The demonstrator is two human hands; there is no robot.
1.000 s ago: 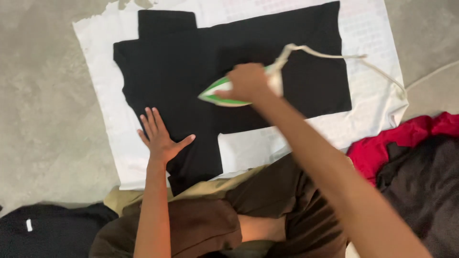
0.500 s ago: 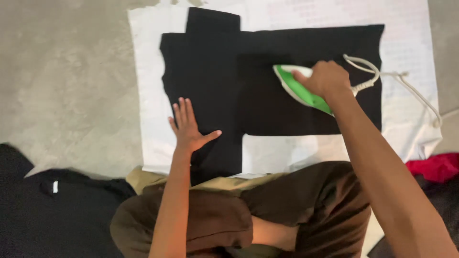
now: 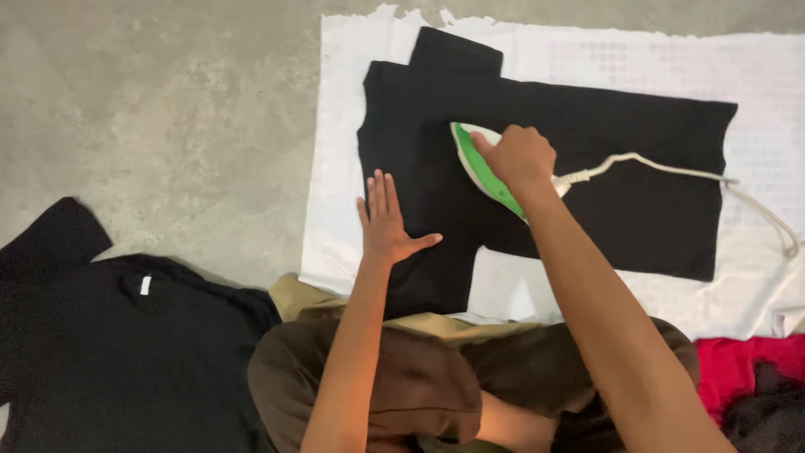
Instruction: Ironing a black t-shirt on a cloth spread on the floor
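A black folded shirt (image 3: 620,159) lies flat on a white cloth (image 3: 335,168) spread over the concrete floor. My right hand (image 3: 518,157) grips the handle of a green and white iron (image 3: 480,170), which rests on the middle of the shirt with its tip pointing up and left. Its pale cord (image 3: 671,170) trails off to the right over the shirt. My left hand (image 3: 386,222) presses flat, fingers spread, on the shirt's lower left part beside the sleeve.
Another black shirt (image 3: 92,335) lies on the floor at the lower left. A red garment (image 3: 738,369) and a dark one (image 3: 767,419) sit at the lower right. My knees in brown trousers (image 3: 419,377) are at the cloth's near edge.
The iron has slid left across the shirt, from its right half to its middle. My left hand stays pressed flat on the same spot. The view has shifted left.
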